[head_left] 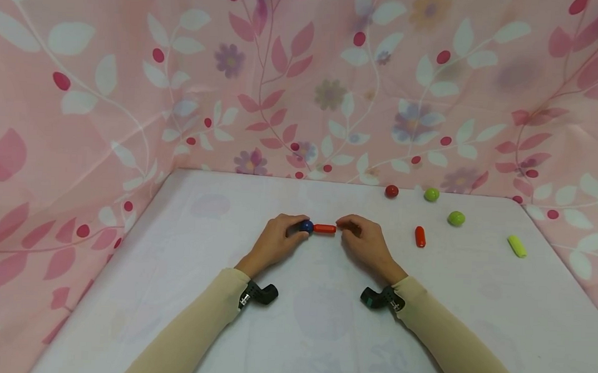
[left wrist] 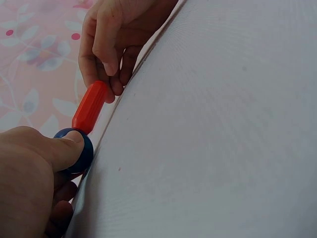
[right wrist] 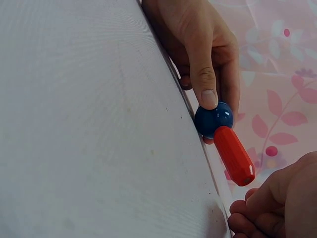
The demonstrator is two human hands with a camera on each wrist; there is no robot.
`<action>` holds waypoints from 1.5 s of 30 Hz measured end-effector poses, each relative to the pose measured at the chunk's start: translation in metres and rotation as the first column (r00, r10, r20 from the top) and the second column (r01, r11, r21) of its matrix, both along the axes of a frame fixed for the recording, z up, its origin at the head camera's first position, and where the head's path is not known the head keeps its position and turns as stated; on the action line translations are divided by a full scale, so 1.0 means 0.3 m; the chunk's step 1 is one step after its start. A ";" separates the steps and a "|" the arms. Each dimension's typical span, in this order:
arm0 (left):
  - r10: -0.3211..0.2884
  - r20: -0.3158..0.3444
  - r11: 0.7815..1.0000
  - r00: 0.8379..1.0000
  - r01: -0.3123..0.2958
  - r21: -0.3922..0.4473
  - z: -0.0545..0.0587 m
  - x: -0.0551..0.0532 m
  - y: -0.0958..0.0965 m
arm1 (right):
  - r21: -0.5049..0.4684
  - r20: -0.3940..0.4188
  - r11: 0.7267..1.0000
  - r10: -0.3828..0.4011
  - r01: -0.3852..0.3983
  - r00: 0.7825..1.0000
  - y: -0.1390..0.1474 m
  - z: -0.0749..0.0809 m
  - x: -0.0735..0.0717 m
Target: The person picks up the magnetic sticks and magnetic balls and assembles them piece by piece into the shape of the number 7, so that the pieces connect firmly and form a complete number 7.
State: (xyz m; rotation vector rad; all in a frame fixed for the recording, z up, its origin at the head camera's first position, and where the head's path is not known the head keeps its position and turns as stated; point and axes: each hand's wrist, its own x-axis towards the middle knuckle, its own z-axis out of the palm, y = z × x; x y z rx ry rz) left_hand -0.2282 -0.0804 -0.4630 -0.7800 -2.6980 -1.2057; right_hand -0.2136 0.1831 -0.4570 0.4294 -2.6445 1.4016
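My left hand (head_left: 276,240) pinches a glossy blue ball (right wrist: 214,120) between thumb and fingers, low over the white table. Joined to the ball's right side is a short red faceted stick (head_left: 324,229), pointing toward my right hand (head_left: 368,244). That hand's fingers are loosely bent just beyond the stick's free end. The right wrist view shows a gap between those fingers and the red stick, and nothing in their hold. In the left wrist view, my left thumb (left wrist: 67,148) lies across the blue ball.
On the right of the white table (head_left: 318,315) lie another red stick (head_left: 420,237) and a yellow-green stick (head_left: 517,246). Farther back are a red ball (head_left: 391,191) and two green balls (head_left: 431,194). Flowered pink cloth (head_left: 293,86) hangs behind and along the sides.
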 end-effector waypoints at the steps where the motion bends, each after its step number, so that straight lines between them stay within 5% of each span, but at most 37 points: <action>1: 0.001 0.000 1.000 1.000 -0.001 0.000 -0.001 0.001 0.000 | 0.000 0.005 1.000 0.002 -0.002 1.000 0.000 0.001 0.001; 15: -0.002 0.012 1.000 1.000 0.002 0.001 -0.005 0.010 0.011 | 0.007 -0.009 0.998 -0.066 0.066 0.998 0.079 0.028 -0.038; 35: 0.010 -0.010 1.000 1.000 -0.010 -0.004 0.001 -0.002 0.006 | 0.075 -0.205 0.979 -0.172 0.191 0.963 0.221 0.143 -0.169; 45: -0.001 0.001 1.000 1.000 0.001 0.000 -0.004 -0.005 0.005 | 0.102 -0.185 0.974 -0.184 0.205 0.966 0.295 0.175 -0.198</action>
